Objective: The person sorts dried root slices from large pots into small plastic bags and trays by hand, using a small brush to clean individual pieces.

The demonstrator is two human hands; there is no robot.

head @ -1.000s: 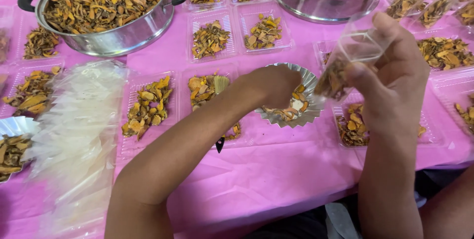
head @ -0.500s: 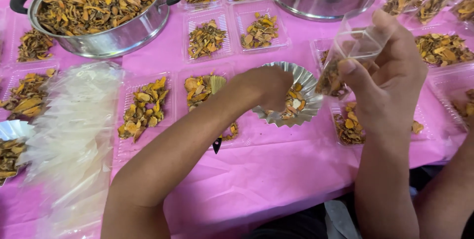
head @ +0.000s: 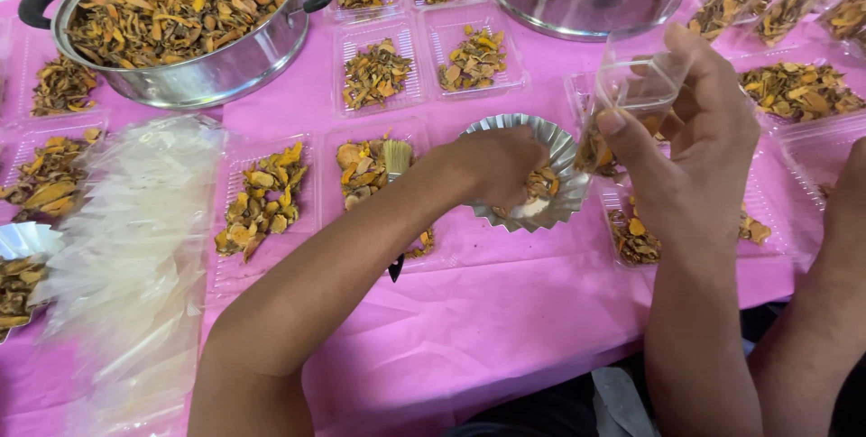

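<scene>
My left hand (head: 492, 166) reaches into a fluted silver dish (head: 532, 126) at the table's middle. Its fingers curl down around dried orange slices (head: 541, 186) lying in the dish. To the right and a little above, my right hand (head: 704, 130) holds a small clear plastic bag (head: 631, 85) by its open top, thumb in front. The bag hangs beside the dish's right rim with some dried slices (head: 591, 153) in its bottom.
Two steel pots (head: 180, 67) (head: 577, 4) heaped with dried slices stand at the back. Clear plastic trays (head: 374, 72) of slices cover the pink tablecloth (head: 505, 311). A stack of clear bags (head: 126, 248) lies at left. Another arm (head: 830, 293) shows at the right edge.
Hardly anything: my left hand stays in the fluted dish and my right hand keeps the bag, now slightly lower and closer to the dish.
</scene>
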